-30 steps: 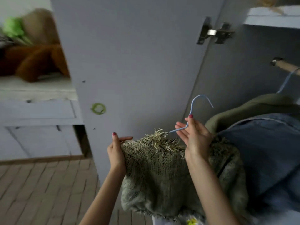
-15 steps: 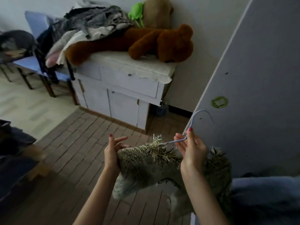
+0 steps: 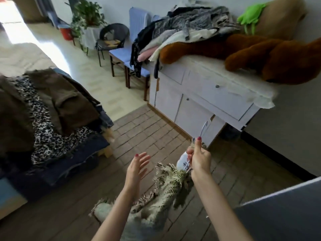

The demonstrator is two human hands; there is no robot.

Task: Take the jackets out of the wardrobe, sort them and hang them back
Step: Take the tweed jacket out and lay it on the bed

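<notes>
A grey-green knitted jacket (image 3: 166,190) with frayed fringe hangs from a pale blue hanger (image 3: 203,127). My right hand (image 3: 199,156) is shut on the hanger's neck and holds the jacket above the floor. My left hand (image 3: 138,166) is open, fingers spread, just left of the jacket and not touching it. On the bed (image 3: 57,169) at the left lie a brown jacket (image 3: 69,100), a leopard-print garment (image 3: 45,136) and dark denim pieces. The wardrobe door (image 3: 281,213) shows at the lower right corner.
A white cabinet (image 3: 205,101) stands ahead, topped with a brown plush bear (image 3: 260,51) and a heap of clothes (image 3: 187,26). Blue chairs (image 3: 128,53), a black chair and a potted plant (image 3: 85,16) sit behind it. Brick-pattern floor (image 3: 142,129) lies between the bed and the cabinet.
The view has swung left from the wardrobe toward the bed. My left hand has let go of the jacket, which now dangles lower from the hanger in my right hand.
</notes>
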